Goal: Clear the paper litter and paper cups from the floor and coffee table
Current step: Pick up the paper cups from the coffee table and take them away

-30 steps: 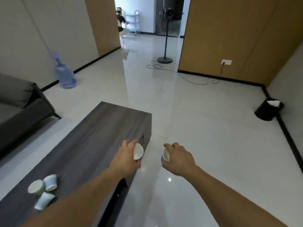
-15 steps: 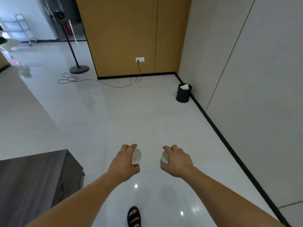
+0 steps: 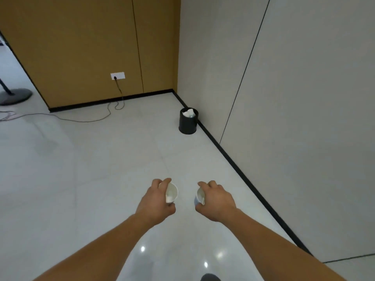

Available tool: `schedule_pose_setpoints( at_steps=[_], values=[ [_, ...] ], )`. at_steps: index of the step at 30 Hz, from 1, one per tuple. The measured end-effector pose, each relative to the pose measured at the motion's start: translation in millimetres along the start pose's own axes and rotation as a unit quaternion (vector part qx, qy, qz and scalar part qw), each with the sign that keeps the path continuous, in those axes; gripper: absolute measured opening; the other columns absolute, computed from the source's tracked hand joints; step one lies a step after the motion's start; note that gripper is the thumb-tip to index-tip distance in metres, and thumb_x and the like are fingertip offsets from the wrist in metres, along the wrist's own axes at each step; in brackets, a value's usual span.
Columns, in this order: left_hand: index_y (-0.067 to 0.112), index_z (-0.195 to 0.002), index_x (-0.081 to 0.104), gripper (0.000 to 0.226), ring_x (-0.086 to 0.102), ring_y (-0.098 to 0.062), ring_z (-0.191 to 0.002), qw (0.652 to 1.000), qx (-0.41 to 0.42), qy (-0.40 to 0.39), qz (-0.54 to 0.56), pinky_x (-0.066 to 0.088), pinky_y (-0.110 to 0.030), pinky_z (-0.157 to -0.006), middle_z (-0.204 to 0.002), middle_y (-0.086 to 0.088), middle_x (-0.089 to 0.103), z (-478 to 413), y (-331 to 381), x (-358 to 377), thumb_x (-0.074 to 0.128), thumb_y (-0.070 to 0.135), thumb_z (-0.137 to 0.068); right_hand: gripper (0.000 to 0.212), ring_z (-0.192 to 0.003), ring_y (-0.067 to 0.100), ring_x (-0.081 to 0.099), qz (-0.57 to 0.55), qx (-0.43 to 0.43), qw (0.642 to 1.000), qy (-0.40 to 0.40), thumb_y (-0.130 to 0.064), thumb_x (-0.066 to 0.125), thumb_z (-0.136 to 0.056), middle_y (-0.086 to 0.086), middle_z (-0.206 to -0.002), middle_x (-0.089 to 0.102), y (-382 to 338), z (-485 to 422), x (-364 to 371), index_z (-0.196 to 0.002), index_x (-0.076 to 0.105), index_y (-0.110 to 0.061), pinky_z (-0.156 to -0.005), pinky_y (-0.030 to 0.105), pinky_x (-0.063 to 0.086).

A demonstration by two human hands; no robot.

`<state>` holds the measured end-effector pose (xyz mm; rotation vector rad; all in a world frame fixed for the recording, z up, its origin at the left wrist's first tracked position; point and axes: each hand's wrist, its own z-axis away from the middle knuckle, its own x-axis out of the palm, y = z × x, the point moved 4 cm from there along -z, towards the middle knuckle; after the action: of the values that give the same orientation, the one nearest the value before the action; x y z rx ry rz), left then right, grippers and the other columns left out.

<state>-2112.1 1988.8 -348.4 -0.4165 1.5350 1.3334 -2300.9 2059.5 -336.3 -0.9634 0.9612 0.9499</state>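
My left hand [image 3: 155, 201] grips a white paper cup [image 3: 172, 192], its mouth turned toward the right. My right hand [image 3: 217, 198] grips a second white paper cup [image 3: 199, 196], mostly hidden behind the fingers, its mouth facing left. Both hands are held out over the glossy floor, roughly level with each other. Ahead, against the grey wall's black skirting, stands a small black bin [image 3: 187, 123] with white paper and a cup showing above its rim.
A black cable [image 3: 89, 119] runs from a wall socket [image 3: 117, 75] across the floor to the left. A round stand base [image 3: 15, 95] sits at the far left. The grey wall [image 3: 294, 118] closes off the right side. A dark shoe tip [image 3: 210, 277] shows at the bottom edge.
The view has swung right, away from the coffee table, which has left the frame. The bin is now closer and nearer the centre. Both hands keep holding their cups.
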Motion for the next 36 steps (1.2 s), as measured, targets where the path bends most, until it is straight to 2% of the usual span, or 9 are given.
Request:
schedule_pose_setpoints(
  at_steps=[7,12,18,24,28,36],
  values=[
    [0.032,-0.144,0.026,0.082,0.050,-0.018,-0.112,0.999,0.043,-0.015,-0.018,0.047,-0.029,-0.087,-0.133,0.008,0.033,-178.6,27.3,7.7,0.067,0.043,-0.074,0.074,-0.116,0.024,0.047,-0.012,0.022,1.000,0.017,-0.049,0.054,-0.080,0.002,-0.134,0.042,54.6,-158.9,-41.1,-0.147,0.027,-0.031,-0.083,0.036,0.048],
    [0.032,-0.144,0.026,0.081,0.049,-0.018,-0.113,1.000,0.022,-0.004,-0.021,0.049,-0.029,-0.089,-0.135,0.008,0.032,-305.6,44.0,-8.6,0.069,0.042,-0.076,0.074,-0.117,0.024,0.046,-0.017,0.017,1.000,0.016,-0.048,0.055,-0.081,0.001,-0.134,0.041,89.0,-280.8,-89.1,-0.147,0.026,-0.031,-0.081,0.035,0.048],
    [0.031,-0.145,0.025,0.083,0.048,-0.020,-0.116,1.000,0.000,0.011,-0.016,0.047,-0.030,-0.092,-0.137,0.007,0.031,-435.1,59.2,-38.5,0.072,0.040,-0.076,0.075,-0.120,0.026,0.045,-0.004,-0.006,1.000,0.016,-0.049,0.056,-0.082,0.002,-0.136,0.040,107.1,-410.8,-150.1,-0.148,0.025,-0.030,-0.089,0.039,0.047],
    [0.029,-0.145,0.025,0.085,0.046,-0.020,-0.119,1.000,0.005,0.011,-0.024,0.048,-0.031,-0.095,-0.139,0.005,0.032,-579.1,51.7,-51.3,0.073,0.041,-0.077,0.074,-0.121,0.026,0.043,0.016,-0.018,1.000,0.017,-0.049,0.055,-0.083,0.002,-0.138,0.039,119.4,-547.6,-178.8,-0.148,0.025,-0.030,-0.089,0.038,0.046],
    [0.030,-0.145,0.025,0.085,0.046,-0.019,-0.119,1.000,0.020,0.002,-0.015,0.047,-0.028,-0.095,-0.138,0.006,0.032,-678.7,47.2,-70.4,0.074,0.041,-0.077,0.076,-0.124,0.026,0.041,0.020,0.003,1.000,0.000,-0.050,0.054,-0.085,0.003,-0.141,0.037,132.4,-638.4,-201.1,-0.151,0.022,-0.030,-0.095,0.038,0.044],
    [0.029,-0.146,0.026,0.085,0.047,-0.020,-0.116,0.997,0.047,-0.052,-0.013,0.046,-0.028,-0.094,-0.136,0.003,0.034,-850.4,39.5,-70.2,0.072,0.039,-0.076,0.075,-0.121,0.024,0.042,-0.013,0.047,0.999,-0.021,-0.049,0.054,-0.086,0.002,-0.140,0.037,171.8,-785.8,-227.0,-0.151,0.022,-0.029,-0.094,0.036,0.046]
  ],
)
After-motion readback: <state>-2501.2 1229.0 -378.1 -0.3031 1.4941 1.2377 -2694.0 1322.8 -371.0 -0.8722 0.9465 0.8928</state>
